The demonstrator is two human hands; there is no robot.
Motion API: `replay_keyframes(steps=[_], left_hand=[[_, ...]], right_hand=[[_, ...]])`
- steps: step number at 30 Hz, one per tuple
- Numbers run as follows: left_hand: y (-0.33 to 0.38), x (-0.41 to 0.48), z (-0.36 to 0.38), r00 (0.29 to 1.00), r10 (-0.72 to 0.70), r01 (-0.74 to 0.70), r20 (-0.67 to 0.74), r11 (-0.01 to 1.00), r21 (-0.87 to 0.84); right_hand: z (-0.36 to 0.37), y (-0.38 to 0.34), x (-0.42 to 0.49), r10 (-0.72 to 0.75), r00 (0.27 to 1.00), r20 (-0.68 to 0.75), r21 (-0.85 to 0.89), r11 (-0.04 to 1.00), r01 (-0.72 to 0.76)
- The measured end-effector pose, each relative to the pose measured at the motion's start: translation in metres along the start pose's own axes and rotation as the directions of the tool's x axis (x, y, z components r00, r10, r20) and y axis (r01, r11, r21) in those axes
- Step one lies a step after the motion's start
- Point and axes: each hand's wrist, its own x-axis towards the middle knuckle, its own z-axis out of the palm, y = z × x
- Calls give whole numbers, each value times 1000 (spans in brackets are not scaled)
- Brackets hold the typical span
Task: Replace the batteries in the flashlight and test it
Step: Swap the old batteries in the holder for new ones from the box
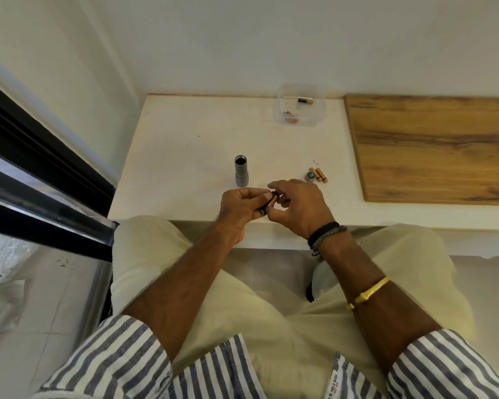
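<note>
**Battery holder in both hands; flashlight body stands open on the table**

We sit at a white table [185, 133] with our knees under its near edge. The grey flashlight body [241, 171] stands upright on the white surface, its open dark end facing up, just beyond our left hand [239, 207] and not touching it.

The left hand is closed around a small dark battery holder [267, 204], gripping it between thumb and fingers above the table's near edge. A copper-coloured battery [272, 199] shows at the holder's upper end. The right hand [297, 207] meets the left at that same end, its fingertips curled onto the holder and battery; we cannot tell whether it pinches the battery itself or only steadies the holder. The two hands touch each other around the piece.

To the right of the hands, on the table, lies the round tail cap [310, 176], and just beside it two loose batteries [319, 175] lying side by side, touching or nearly so. At the far edge of the table sits a clear plastic container [300, 106] with one more battery [305, 101] and some small bits inside that are too small to identify. A wood-grain board [432, 145] covers the surface to the right of the white area.

The right wrist carries dark bracelets [326, 236]; a yellow bangle [369, 292] sits further up the same forearm. Striped sleeves [121, 358] are rolled up on both arms.
</note>
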Motion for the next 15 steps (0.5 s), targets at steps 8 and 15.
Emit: replay_keyframes(steps=[8,15], left_hand=[[2,-1,0,1000,10,-9,-13,999,36],[6,-1,-2,1000,-21,20,-22,998,-51]], right_hand=[[7,-10,-4,-1,998,-63,-62,998,-2],[2,-3,-4,-70,993,-93,71,995,77]])
